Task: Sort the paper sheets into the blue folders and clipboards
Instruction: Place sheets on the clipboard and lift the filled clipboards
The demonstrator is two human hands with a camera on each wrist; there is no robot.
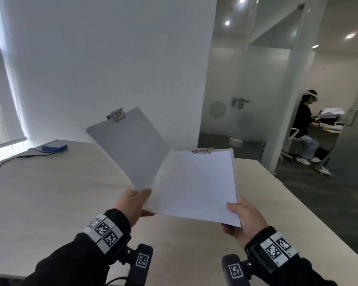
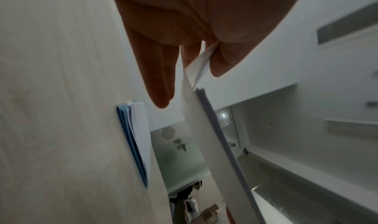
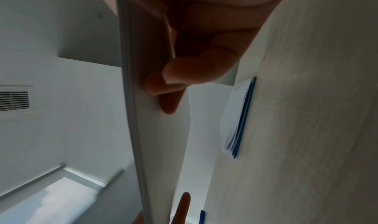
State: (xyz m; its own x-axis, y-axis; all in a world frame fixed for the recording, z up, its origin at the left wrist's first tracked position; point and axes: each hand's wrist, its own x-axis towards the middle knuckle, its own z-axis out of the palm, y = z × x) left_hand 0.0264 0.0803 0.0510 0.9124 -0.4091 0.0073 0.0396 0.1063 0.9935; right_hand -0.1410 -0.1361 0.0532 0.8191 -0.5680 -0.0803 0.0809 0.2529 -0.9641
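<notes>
Pale wood tabletop point(image 1: 50, 193) fills the lower frame, a white wall behind it. Far left on it I see a blue box point(image 1: 54, 148) with a black cable point(image 1: 12, 159) trailing off. My left hand point(image 1: 132, 203) pinches the near left corner of the open folder point(image 1: 130, 145) — thumb on top, fingers point(image 2: 161, 82) underneath, as the left wrist view shows. The grey left flap tilts up toward the wall, its clip point(image 1: 116, 114) at the top edge. The right half lies flatter, a white sheet point(image 1: 196, 182) on it under a second clip point(image 1: 202, 150). My right hand point(image 1: 244, 219) grips the near right corner, thumb over the sheet, fingers point(image 3: 180, 75) curled below. Both wrist views show a stack point(image 2: 135, 133) of blue folders with white paper lying on the tabletop beneath the held one. Far right, past a glass partition point(image 1: 225, 96), a person point(image 1: 304, 129) sits at a desk.
</notes>
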